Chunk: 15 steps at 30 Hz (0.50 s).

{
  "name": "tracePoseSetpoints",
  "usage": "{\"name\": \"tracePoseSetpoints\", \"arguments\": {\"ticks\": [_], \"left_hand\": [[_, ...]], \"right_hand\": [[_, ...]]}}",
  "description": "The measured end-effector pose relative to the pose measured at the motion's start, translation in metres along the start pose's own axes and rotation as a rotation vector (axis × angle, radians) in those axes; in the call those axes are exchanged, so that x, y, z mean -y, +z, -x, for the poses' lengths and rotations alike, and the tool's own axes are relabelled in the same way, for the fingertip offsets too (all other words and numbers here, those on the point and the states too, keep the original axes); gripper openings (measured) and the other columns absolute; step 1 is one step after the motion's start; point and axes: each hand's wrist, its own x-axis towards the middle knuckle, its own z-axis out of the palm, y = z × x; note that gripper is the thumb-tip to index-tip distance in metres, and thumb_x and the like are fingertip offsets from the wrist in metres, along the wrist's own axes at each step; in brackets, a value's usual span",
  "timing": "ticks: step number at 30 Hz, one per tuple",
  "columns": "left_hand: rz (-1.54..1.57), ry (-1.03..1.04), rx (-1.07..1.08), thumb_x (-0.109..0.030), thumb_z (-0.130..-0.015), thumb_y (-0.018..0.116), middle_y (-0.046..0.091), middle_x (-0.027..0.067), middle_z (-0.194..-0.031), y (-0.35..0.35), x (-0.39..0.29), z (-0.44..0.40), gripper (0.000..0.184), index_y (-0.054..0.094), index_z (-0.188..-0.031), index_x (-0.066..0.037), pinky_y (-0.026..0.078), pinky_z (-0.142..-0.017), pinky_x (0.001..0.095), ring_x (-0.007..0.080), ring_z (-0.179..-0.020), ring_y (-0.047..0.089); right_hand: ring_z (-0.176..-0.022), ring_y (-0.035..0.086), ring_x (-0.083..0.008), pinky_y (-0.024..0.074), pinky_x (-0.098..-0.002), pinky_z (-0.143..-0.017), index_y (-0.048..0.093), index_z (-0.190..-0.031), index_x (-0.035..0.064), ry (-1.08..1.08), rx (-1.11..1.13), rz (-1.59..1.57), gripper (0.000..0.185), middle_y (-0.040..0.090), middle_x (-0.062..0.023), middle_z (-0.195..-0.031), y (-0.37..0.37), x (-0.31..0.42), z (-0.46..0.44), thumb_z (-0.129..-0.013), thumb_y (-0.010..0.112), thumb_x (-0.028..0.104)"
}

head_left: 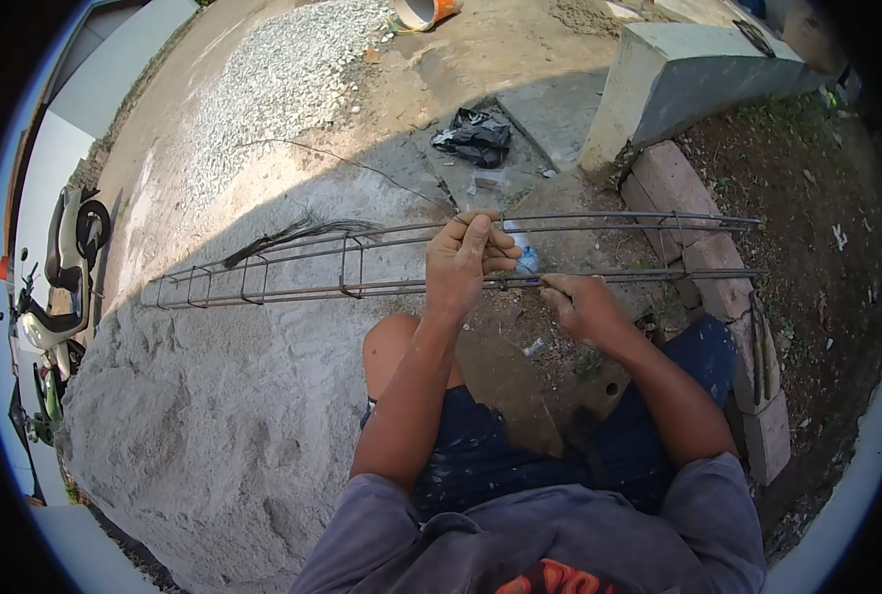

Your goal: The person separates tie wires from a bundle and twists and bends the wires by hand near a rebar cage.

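Grey shirt (560,525) is nearest; before it, a steel frame (352,289) reaches over sand (203,416). Left hand (472,249) curls at the frame's far bars, right hand (582,303) is clenched at its near bars (what each grips, I cannot tell). Beyond the frame lies gravel (302,69).

Rebar cage (392,288) over sand (223,436) and bricks (698,203); gravel (283,74) beyond; scooter (68,252) far left.

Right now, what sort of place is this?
Likely a small outdoor construction site, perhaps in a residential yard: a rebar cage is in hand, a heap of grey sand lies beside the person, and a pile of pale gravel sits beyond.
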Motion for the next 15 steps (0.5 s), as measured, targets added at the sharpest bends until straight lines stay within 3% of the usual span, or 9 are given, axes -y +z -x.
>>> {"name": "tracePoseSetpoints", "arguments": {"ticks": [6, 9, 12, 15], "left_hand": [[0.024, 0.041, -0.052, -0.023, -0.097, 0.052, 0.064, 0.0084, -0.078, -0.004, 0.000, -0.002, 0.028, 0.057, -0.109, 0.002, 0.056, -0.056, 0.0233, 0.0160, -0.069, 0.066], [0.084, 0.048, -0.097, -0.023, -0.097, 0.052, 0.064, 0.0069, -0.077, -0.011, -0.005, -0.004, 0.027, 0.057, -0.109, 0.001, 0.055, -0.054, 0.0222, 0.0145, -0.067, 0.066], [0.159, 0.035, -0.128, -0.023, -0.097, 0.052, 0.063, 0.0072, -0.076, -0.019, -0.006, -0.008, 0.029, 0.055, -0.110, 0.003, 0.054, -0.052, 0.0222, 0.0136, -0.064, 0.064], [0.208, 0.021, -0.102, -0.024, -0.097, 0.052, 0.063, 0.0067, -0.076, -0.022, -0.008, -0.007, 0.029, 0.055, -0.110, 0.002, 0.053, -0.052, 0.0214, 0.0129, -0.064, 0.064]], "right_hand": [[-0.065, 0.062, -0.0194, 0.0488, -0.0327, -0.063, 0.064, -0.108, -0.0026, 0.047, 0.033, -0.068, 0.024, 0.065, -0.0142, -0.074, -0.002, 0.004, -0.002, -0.089, 0.059, 0.012], [-0.061, 0.062, -0.0216, 0.0486, -0.0331, -0.061, 0.065, -0.104, -0.0037, 0.065, 0.045, -0.286, 0.022, 0.065, -0.0154, -0.071, -0.007, 0.016, 0.000, -0.089, 0.060, 0.011], [-0.059, 0.058, -0.0122, 0.0470, -0.0292, -0.056, 0.065, -0.103, -0.0035, -0.009, 0.021, -0.363, 0.021, 0.064, -0.0115, -0.068, -0.005, 0.021, 0.003, -0.089, 0.061, 0.011], [-0.056, 0.057, -0.0113, 0.0462, -0.0283, -0.054, 0.066, -0.102, -0.0026, -0.126, -0.001, -0.326, 0.021, 0.064, -0.0103, -0.067, -0.005, 0.025, 0.005, -0.089, 0.061, 0.013]]}}
